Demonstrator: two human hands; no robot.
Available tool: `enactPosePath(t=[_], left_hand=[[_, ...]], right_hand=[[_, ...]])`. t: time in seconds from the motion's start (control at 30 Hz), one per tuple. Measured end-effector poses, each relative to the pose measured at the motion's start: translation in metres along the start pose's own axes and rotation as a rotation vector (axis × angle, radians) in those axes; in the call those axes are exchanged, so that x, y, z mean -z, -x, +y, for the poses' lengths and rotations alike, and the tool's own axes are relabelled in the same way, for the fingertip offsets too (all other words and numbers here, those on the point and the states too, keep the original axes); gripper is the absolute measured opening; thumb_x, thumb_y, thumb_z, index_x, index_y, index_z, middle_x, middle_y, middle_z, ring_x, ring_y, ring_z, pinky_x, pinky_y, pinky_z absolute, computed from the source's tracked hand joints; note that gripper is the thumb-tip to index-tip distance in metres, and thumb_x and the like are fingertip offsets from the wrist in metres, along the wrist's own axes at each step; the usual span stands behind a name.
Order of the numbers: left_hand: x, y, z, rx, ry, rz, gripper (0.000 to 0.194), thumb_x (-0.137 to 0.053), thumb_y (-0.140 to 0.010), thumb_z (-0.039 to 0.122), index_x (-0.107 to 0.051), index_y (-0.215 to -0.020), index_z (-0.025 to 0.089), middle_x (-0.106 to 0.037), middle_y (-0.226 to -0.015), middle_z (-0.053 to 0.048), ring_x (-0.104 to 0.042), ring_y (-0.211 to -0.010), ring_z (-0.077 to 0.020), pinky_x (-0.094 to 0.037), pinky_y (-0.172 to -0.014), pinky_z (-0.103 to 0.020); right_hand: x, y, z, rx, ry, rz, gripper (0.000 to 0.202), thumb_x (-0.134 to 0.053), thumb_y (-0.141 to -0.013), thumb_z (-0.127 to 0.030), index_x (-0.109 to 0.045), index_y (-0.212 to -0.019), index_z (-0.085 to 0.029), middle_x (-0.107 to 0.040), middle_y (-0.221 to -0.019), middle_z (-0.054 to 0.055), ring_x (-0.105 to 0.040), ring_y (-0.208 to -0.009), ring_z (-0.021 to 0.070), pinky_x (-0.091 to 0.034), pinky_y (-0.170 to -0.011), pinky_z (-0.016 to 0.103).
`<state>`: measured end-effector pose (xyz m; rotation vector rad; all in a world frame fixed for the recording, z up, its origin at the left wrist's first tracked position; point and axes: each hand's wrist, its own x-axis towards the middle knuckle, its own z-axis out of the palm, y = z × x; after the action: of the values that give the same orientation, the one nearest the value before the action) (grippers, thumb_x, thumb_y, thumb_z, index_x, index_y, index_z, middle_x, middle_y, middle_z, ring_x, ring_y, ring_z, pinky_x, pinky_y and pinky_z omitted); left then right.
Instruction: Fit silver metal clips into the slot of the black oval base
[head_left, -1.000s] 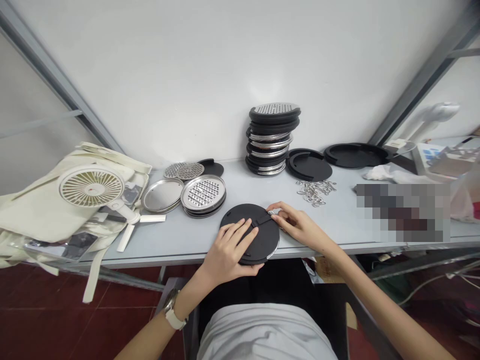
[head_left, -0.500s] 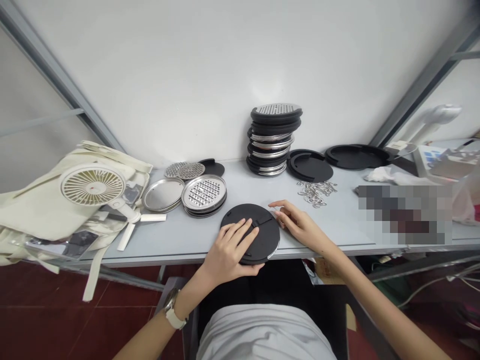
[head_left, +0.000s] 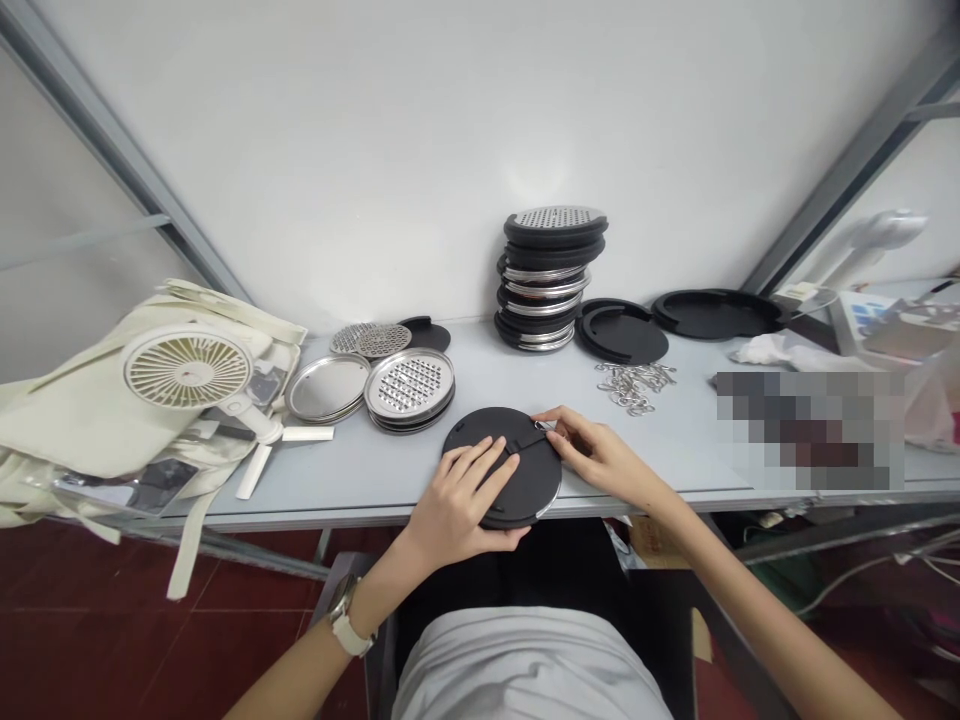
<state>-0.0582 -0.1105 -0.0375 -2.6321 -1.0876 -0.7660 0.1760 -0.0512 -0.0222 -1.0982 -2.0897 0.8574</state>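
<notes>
Right hand nearer disc, pinching hook

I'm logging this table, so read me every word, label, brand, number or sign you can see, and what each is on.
No text is readable.
White fan: small red mark at the hub, too small to read.
Box at the right: blue markings, too blurred.
Watch: dial too small to make out.
Held black disc: no lettering visible.
</notes>
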Motion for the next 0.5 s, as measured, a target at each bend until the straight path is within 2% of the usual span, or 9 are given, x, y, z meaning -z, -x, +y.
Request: enactPosePath(t=[0.07, 0.23, 0.5], left_hand=[[-0.0002, 0.0001, -0.0003, 0.0, 0.005, -0.006, 0.065, -0.055, -0.082, 0.049, -0.046, -0.135, 0.013, -0.046, -0.139, -0.015, -0.042, -0.13, -0.0289, -0.038, -0.101, -0.042], [0.0004, 0.0003, -0.0005, -0.005, 0.004, -0.007, 0.064, -0.053, -0.083, 0.05, -0.046, -0.135, 0.013, -0.046, -0.14, -0.014, -0.042, -0.13, -0.0288, -0.038, -0.101, -0.042], [0.0012, -0.0002, -0.0002, -0.011, 0.001, 0.007, 0.066, -0.058, -0.08, 0.048, -0.046, -0.135, 0.013, -0.048, -0.138, -0.016, -0.044, -0.128, -0.0293, -0.039, -0.1, -0.042]], right_hand=[[-0.0001, 0.0004, 0.0003, 0.001, 0.004, -0.005, 0.03, -0.039, -0.095, -0.038, -0.053, -0.116, -0.021, -0.048, -0.063, -0.004, -0.043, -0.055, 0.0133, -0.038, -0.056, 0.024], [-0.0003, 0.0009, -0.0001, 0.014, -0.011, -0.025, 0.028, -0.035, -0.096, -0.033, -0.05, -0.116, -0.022, -0.054, -0.07, -0.002, -0.049, -0.062, 0.0146, -0.041, -0.063, 0.026], [-0.001, 0.0016, -0.0025, 0.004, 0.025, -0.017, 0.03, -0.036, -0.096, -0.038, -0.051, -0.115, -0.021, -0.057, -0.07, -0.001, -0.05, -0.062, 0.0151, -0.041, -0.062, 0.025]])
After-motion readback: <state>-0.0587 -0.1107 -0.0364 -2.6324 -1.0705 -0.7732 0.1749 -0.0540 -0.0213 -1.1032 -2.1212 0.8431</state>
